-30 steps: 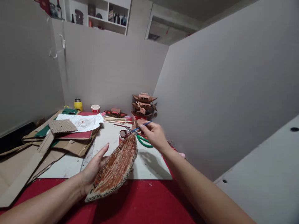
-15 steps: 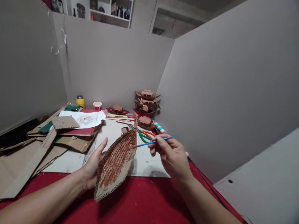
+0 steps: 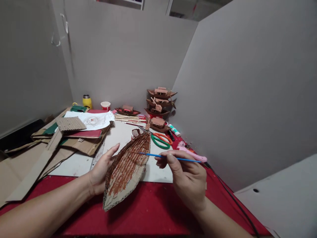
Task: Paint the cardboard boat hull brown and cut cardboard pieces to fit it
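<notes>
A cardboard boat hull [image 3: 128, 168] is held tilted above the front of the table, its ribbed inside streaked with reddish-brown paint. Bare cardboard shows along the lower right side and the near tip. My left hand [image 3: 102, 170] grips the hull from its left side, thumb up and the other fingers hidden beneath. Pinched in my right hand [image 3: 185, 175] is a thin blue paintbrush [image 3: 182, 159], its tip at the hull's inner surface. Behind the hull's far tip stands a small cup of brown paint [image 3: 135, 133], partly covered.
Finished model boats [image 3: 160, 102] are stacked at the back. Scissors [image 3: 160, 141], a pink glue gun [image 3: 192, 153] with a cable, and a white-green tube [image 3: 174, 130] lie right. Cardboard sheets [image 3: 74, 148], a drawing [image 3: 96, 120] and a yellow bottle [image 3: 87, 101] are left. Grey partitions enclose the table.
The camera view has tilted down, bringing the glue gun into fuller view. My right hand has turned the brush so its handle end points lower, with the tip farther in over the hull.
</notes>
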`<state>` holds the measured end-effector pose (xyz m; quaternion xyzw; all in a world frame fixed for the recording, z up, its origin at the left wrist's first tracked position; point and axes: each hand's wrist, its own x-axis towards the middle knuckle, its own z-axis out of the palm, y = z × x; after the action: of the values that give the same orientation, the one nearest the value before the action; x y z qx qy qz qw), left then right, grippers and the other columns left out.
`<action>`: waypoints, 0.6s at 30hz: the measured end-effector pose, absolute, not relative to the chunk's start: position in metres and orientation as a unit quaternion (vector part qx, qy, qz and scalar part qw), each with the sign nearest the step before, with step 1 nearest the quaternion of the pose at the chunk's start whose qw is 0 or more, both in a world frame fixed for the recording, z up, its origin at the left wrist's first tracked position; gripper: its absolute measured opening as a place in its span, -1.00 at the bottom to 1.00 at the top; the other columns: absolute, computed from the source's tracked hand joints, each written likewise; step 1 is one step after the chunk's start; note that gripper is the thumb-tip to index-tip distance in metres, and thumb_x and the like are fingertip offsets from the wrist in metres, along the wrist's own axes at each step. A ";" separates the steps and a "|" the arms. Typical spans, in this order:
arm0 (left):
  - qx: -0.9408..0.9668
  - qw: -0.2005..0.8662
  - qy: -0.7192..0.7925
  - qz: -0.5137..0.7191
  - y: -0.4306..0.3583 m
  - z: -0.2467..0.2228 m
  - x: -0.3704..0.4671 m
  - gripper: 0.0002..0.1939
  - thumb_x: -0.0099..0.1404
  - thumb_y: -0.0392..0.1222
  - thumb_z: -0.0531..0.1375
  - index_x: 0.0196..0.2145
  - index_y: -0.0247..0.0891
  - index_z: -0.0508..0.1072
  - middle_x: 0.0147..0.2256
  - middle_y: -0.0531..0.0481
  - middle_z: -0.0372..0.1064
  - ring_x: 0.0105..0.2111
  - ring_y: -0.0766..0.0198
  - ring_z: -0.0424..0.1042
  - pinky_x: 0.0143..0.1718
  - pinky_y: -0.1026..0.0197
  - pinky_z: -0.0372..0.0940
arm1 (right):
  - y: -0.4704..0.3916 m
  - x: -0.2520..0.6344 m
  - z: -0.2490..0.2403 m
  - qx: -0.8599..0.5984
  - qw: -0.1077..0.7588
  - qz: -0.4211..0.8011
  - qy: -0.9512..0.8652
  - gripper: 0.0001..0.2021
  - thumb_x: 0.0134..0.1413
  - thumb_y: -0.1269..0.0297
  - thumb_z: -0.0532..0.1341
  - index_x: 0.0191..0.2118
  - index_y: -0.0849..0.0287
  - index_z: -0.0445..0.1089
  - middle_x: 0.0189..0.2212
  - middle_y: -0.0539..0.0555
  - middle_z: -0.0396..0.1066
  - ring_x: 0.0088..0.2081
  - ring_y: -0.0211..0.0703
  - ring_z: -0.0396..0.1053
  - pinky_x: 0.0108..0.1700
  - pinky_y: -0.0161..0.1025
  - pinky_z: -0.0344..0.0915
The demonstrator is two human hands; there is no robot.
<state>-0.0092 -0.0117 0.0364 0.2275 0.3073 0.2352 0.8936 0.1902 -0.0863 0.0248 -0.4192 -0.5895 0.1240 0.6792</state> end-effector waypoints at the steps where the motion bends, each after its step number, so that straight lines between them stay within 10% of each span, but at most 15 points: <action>1: 0.227 0.893 0.309 0.235 -0.012 0.036 -0.009 -0.50 0.37 0.07 0.05 -0.12 -0.46 0.53 -0.53 -0.17 0.58 -0.56 0.05 0.58 -0.41 0.14 0.47 | -0.086 0.190 0.023 -0.426 0.675 0.105 -0.593 -0.92 0.23 0.34 0.22 -0.24 0.10 0.48 -0.47 -0.01 0.53 -0.46 -0.20 0.49 -0.39 -0.27 0.45; 18: 0.257 0.889 0.304 0.227 -0.015 0.043 -0.007 -0.38 0.44 0.10 -0.12 -0.03 -0.51 0.48 -0.47 -0.23 0.60 -0.61 0.06 0.55 -0.46 0.12 0.45 | -0.106 0.176 0.018 -0.367 0.583 0.134 -0.713 -0.80 0.21 0.47 0.17 -0.17 0.06 0.48 -0.42 0.04 0.52 -0.40 -0.18 0.50 -0.34 -0.32 0.43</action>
<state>-0.0069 -0.0151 0.0426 0.2569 0.3041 0.2273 0.8888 0.1757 -0.1055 0.0175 -0.3667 -0.7127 0.1336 0.5829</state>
